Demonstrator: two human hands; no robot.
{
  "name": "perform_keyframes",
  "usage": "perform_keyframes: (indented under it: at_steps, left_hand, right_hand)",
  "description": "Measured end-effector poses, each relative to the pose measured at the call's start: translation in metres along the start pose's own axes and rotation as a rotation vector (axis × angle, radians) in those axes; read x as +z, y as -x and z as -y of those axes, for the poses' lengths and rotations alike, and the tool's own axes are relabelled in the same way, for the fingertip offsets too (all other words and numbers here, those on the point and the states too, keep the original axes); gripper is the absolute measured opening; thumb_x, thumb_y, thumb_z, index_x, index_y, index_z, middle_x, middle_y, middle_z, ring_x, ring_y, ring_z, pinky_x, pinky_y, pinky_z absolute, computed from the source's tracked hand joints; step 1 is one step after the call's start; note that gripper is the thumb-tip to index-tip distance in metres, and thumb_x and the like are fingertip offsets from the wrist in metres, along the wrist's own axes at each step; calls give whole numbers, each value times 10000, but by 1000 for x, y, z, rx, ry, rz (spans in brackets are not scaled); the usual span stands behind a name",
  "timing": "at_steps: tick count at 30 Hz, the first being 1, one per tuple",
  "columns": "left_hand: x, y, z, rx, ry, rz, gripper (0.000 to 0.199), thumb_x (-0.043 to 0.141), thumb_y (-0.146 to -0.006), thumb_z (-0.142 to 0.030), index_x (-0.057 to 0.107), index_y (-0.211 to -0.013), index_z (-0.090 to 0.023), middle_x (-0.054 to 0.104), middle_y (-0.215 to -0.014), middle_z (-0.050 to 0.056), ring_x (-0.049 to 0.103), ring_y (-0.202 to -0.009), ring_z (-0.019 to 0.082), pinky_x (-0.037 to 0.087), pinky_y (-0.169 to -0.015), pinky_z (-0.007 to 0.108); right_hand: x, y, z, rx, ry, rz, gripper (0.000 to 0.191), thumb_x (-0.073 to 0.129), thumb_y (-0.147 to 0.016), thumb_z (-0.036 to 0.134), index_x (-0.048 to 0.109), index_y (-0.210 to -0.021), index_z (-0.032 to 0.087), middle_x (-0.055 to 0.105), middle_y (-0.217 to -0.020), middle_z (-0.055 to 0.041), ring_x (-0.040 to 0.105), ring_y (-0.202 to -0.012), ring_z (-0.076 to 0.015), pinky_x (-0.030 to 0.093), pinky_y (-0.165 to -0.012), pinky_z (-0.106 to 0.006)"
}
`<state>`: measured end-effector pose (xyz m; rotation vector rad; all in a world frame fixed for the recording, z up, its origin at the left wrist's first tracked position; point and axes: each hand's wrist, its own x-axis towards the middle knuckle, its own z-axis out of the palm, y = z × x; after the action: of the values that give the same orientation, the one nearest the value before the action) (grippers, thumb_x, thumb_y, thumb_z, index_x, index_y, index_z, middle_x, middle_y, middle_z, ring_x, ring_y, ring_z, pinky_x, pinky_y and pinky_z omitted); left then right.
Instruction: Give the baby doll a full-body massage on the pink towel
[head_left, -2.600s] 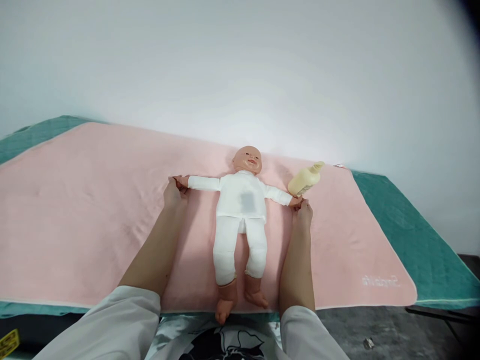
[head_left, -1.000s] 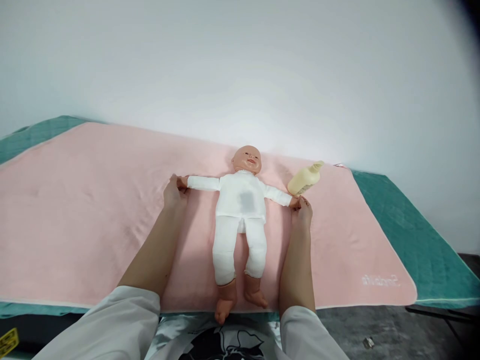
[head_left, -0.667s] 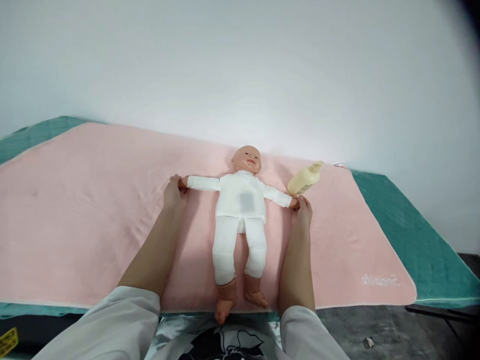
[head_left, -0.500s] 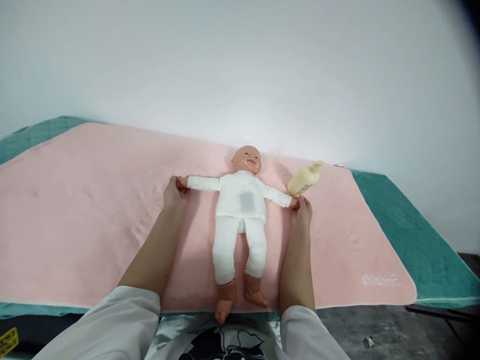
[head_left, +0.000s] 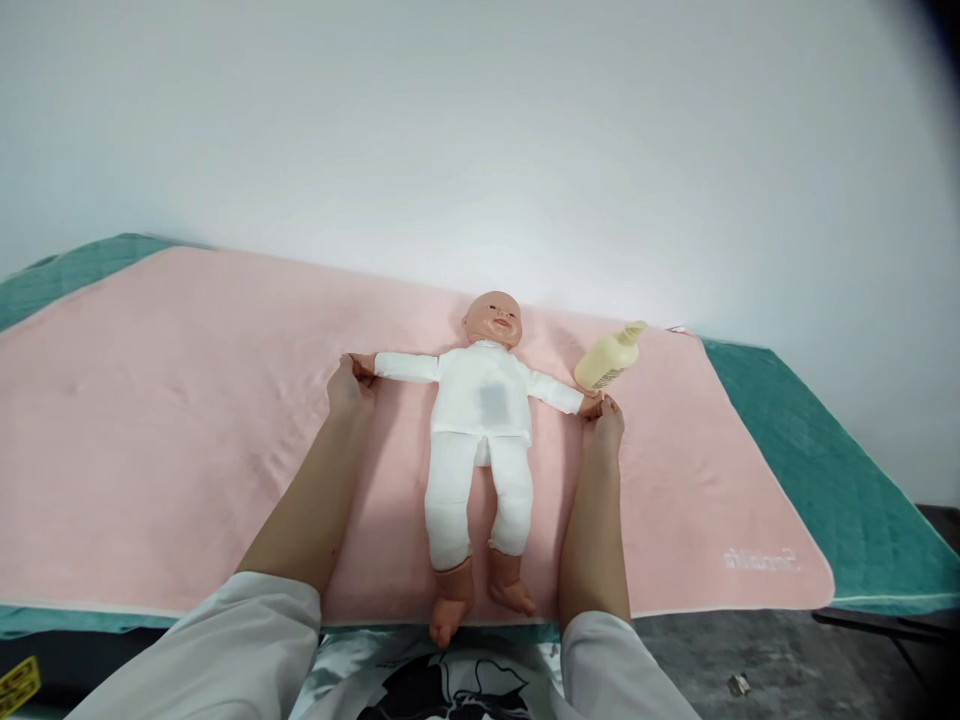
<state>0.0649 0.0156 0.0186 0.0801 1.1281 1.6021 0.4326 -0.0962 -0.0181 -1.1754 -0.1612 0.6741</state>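
Note:
A baby doll (head_left: 484,400) with a white cloth body lies on its back, head away from me and arms stretched out sideways. Its chest carries a grey square patch. My left hand (head_left: 349,385) is closed around the doll's hand on the left. On the other side, my right hand (head_left: 607,424) pinches the doll's other hand. Just beyond my right hand a pale yellow pump bottle (head_left: 607,358) lies tilted on the blanket. The doll's bare feet reach the near edge.
Beneath the doll spreads a pink blanket (head_left: 187,430) over a green padded cover (head_left: 817,460). A white wall (head_left: 480,140) rises behind. Grey floor (head_left: 690,660) shows at the lower right, with a small object (head_left: 739,685) on it.
My right hand has shifted very slightly at the doll's hand. Otherwise both hands keep their hold, and the doll and bottle stay in place.

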Motion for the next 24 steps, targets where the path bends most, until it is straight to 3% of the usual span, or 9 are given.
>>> perform_keyframes:
  at_steps: [3,7,13,20,24]
  left_hand:
    - [-3,-6,3,24,-11,20,190,480,-986,-241,532,-821,-162,585,-794,71,626,-830,179,557,-850,352]
    - [-7,-13,5,32,-21,27,161,532,-967,-249,535,-836,-155,572,-800,58,622,-815,165,555,-846,340]
    - [-7,-12,3,31,-46,52,158,568,-951,-274,537,-850,-157,569,-802,41,616,-800,149,563,-783,301]
    - [-6,-13,2,28,-40,57,179,554,-957,-269,534,-819,-157,558,-765,16,603,-719,118,565,-745,272]
    - [-6,-16,3,11,-42,18,204,514,-976,-305,540,-829,-167,575,-786,34,626,-764,140,575,-787,296]
  right_hand:
    - [-1,-2,-1,7,-14,15,37,542,-841,189,573,-860,182,672,-815,4,670,-745,-121,575,-697,-264]
    - [-1,2,0,-28,13,94,107,610,-796,230,612,-874,157,699,-838,-25,680,-773,-143,567,-697,-266]
    - [2,10,3,-72,32,85,103,637,-762,202,621,-850,151,699,-808,-19,677,-769,-143,563,-723,-265]
    - [8,19,9,-64,33,47,44,601,-837,208,579,-830,171,658,-749,12,656,-719,-126,572,-732,-280]
    - [9,20,12,-36,58,-10,154,479,-945,295,571,-896,182,657,-778,9,657,-726,-126,583,-751,-300]
